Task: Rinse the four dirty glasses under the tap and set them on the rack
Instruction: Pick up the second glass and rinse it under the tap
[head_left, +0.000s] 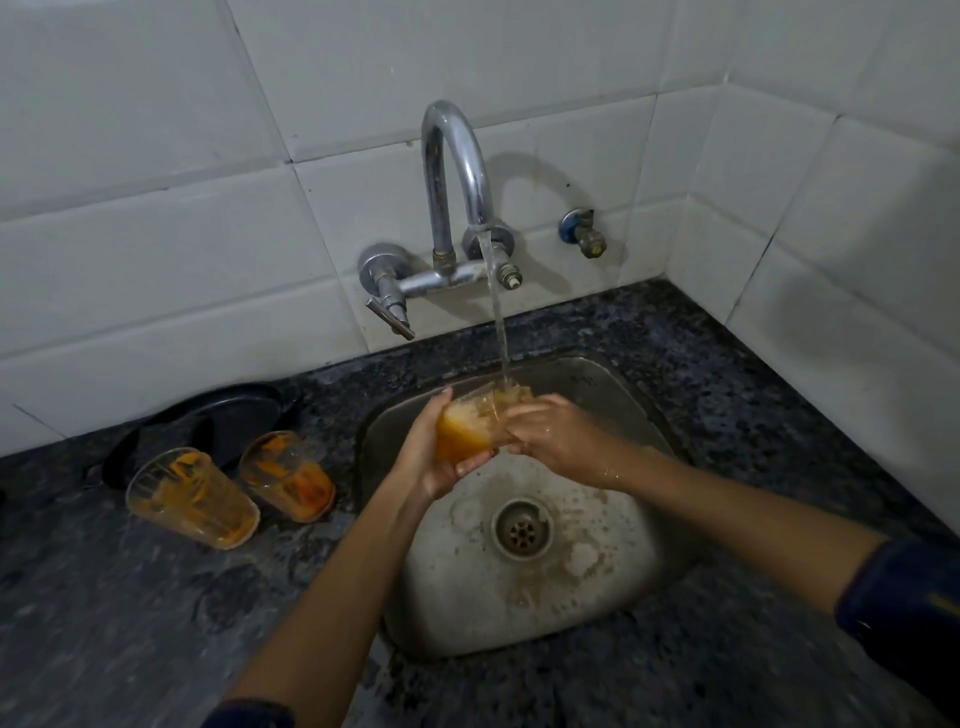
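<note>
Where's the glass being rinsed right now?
In the head view, the glass is centre frame, tilted over the sink, under the tap's stream. The left hand cups it; the right hand touches its rim.

cam: my single head-worn wide-angle | faces: forward and down over the steel sink basin (613, 597) | range: close, arm's reach | far edge: white tiled wall (156, 218)

Three dirty glasses are showing: one glass (470, 426) at the centre of the frame and two glasses (193, 497) (288, 475) sitting at the left on the counter (130, 597). Two hands (426, 457) (556, 441) are showing mid-frame. One tap (457, 171) is running, one sink (613, 613) is sitting below it, and one dark pan (228, 421) is lying at left.
</note>
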